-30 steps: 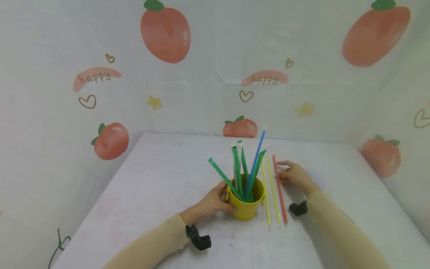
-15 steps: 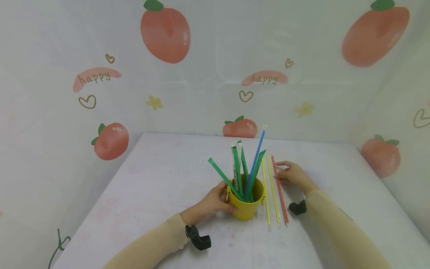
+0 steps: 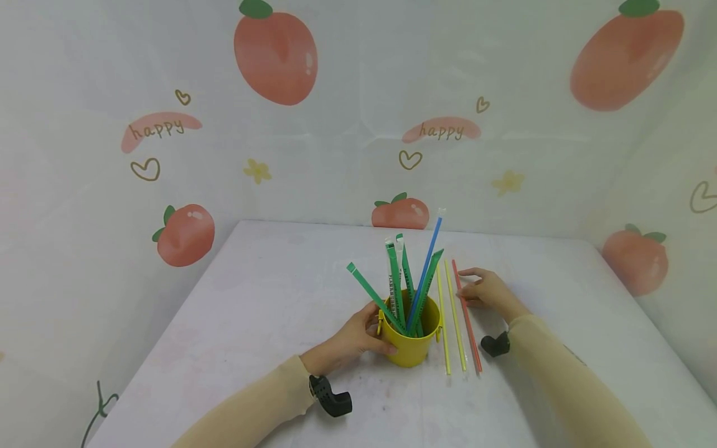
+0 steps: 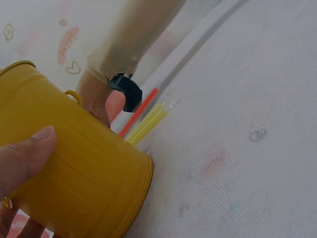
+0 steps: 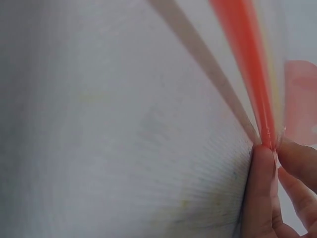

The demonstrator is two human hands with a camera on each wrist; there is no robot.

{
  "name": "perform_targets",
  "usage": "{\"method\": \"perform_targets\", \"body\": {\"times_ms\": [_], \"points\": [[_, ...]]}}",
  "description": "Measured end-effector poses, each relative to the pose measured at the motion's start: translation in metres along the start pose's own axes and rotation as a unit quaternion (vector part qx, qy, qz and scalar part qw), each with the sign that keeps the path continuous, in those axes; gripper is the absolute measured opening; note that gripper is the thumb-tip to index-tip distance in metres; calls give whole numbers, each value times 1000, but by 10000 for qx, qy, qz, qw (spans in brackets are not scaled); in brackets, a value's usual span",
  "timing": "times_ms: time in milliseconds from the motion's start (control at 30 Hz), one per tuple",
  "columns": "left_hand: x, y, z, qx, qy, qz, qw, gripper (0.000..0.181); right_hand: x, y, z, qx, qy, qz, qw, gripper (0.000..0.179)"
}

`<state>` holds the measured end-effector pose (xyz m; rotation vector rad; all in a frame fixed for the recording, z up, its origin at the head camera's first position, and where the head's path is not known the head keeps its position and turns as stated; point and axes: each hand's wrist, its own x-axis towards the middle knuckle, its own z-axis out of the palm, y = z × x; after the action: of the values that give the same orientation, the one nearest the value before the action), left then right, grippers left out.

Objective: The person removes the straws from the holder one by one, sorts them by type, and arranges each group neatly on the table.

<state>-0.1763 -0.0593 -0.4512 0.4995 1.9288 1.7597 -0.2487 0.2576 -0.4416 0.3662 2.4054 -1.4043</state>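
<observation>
My left hand (image 3: 355,334) grips a small yellow bucket (image 3: 411,352), thumb on the near side of its wall; the left wrist view shows the thumb (image 4: 29,158) against the metal. The bucket stands upright on the table. Several green-wrapped straws (image 3: 371,291) and a blue straw (image 3: 430,255) lean inside it. To its right, my right hand (image 3: 494,296) pinches a red straw (image 3: 472,336) between thumb and fingers; the right wrist view shows the red straw (image 5: 247,54) entering between the fingertips. Two yellow straws (image 3: 456,317) lie between the bucket and the red straw.
The white table (image 3: 280,280) meets a printed backdrop (image 3: 358,124) with fruit and hearts along its back edge. A black wrist camera (image 3: 335,401) sits on the left wrist and another black camera (image 3: 496,345) on the right. A green cord (image 3: 99,404) hangs at the left.
The red straw has turned slightly, its far end shifting a little left and its near end a little right. My right hand has moved slightly left. My left hand and the bucket stay put.
</observation>
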Motion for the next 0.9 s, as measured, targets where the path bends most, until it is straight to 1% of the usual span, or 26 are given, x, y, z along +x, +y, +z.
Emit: {"method": "perform_targets", "body": {"times_ms": [167, 367, 533, 733, 800, 833, 900], "points": [[0, 0, 0, -35, -7, 0, 10000, 81, 0, -1, 0, 108, -17, -31, 9999, 63], [0, -1, 0, -26, -9, 39, 10000, 81, -1, -3, 0, 57, -48, -40, 10000, 63], [0, -1, -1, 72, -17, 128, 9999, 81, 0, -1, -1, -8, -53, 61, 10000, 62], [1, -1, -1, 86, -13, 134, 9999, 81, 3, 1, 0, 23, -10, 135, 9999, 61], [0, -1, -1, 119, -12, 132, 9998, 81, 4, 1, 0, 7, 20, 210, 9998, 62], [-2, 3, 0, 94, -27, 108, 9999, 81, 4, 1, 0, -1, 28, 235, 9997, 62], [-2, 4, 0, 100, -33, 100, 9999, 81, 5, 1, 1, -15, 52, 279, 9996, 63]]}}
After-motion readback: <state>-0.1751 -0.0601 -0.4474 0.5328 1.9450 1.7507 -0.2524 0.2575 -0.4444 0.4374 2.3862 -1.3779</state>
